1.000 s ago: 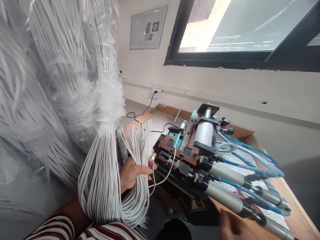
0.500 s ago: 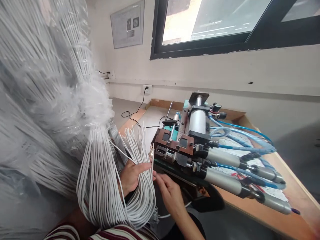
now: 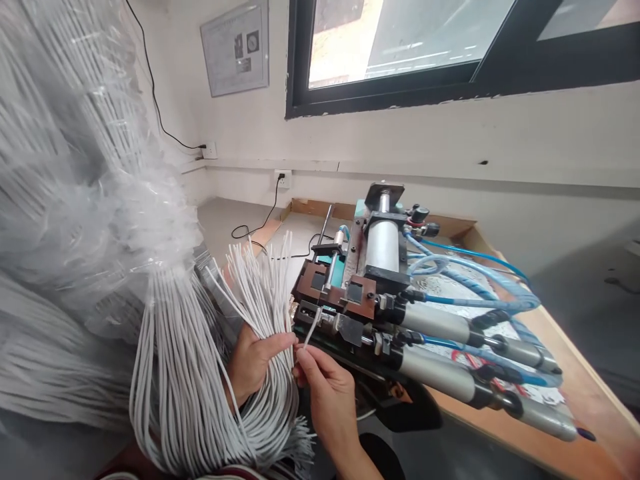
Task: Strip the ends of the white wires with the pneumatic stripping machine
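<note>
My left hand [image 3: 253,363] is closed around a bundle of white cables [image 3: 265,297], their cut ends fanning upward above my thumb. Between thumb and fingers, my right hand [image 3: 327,387] pinches a single white cable [image 3: 313,328], whose tip points up at the jaws of a pneumatic machine [image 3: 333,313]. The two hands nearly touch at the bundle's right side. Whether the tip lies inside the jaws or just in front of them I cannot tell. Below my left hand the bundle loops down over my lap.
More cables wrapped in clear plastic [image 3: 150,207] hang at the left. The machine's cylinders [image 3: 435,323] and blue air hoses [image 3: 480,300] extend rightward over a wood-edged table [image 3: 505,427]. A black power cord [image 3: 275,207] runs from a wall socket [image 3: 283,179] behind.
My right hand has taken a single cable from the bundle's edge and brought its tip up to the machine's jaws. My left hand still holds the bundle. The view has shifted slightly right.
</note>
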### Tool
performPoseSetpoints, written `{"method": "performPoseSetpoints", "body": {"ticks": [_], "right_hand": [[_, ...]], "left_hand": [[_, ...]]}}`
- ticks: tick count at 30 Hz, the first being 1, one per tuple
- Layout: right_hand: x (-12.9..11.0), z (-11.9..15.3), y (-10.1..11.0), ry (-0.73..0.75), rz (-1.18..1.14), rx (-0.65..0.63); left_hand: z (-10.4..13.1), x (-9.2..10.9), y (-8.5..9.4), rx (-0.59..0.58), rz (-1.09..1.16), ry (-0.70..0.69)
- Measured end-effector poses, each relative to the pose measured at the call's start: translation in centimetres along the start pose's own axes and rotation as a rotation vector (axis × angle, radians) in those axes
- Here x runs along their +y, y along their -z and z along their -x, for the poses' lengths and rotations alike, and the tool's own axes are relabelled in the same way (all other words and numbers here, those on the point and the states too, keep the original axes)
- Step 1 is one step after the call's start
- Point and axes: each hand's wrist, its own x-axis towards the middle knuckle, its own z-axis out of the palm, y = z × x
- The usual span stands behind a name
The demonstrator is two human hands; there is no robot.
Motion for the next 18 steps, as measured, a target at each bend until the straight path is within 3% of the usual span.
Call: {"method": "performPoseSetpoints", "body": {"ticks": [3,9,18], "right_hand": [[-0.4,-0.7,0.3,-0.086,-0.190,0.066],[-1.2,-2.2,0.6,-0.317,-0.496,0.198],[-1.9,-3.5,0.3,-0.532,-0.769,0.109]], "left_hand": [[-0.4,0.1,0.0,0.019,0.050,-0.107],[-0.9,0.3,-0.1,0.038,0.056,-0.162],[-1.2,-0.2,0.1,0.035,0.089,-0.207]]}}
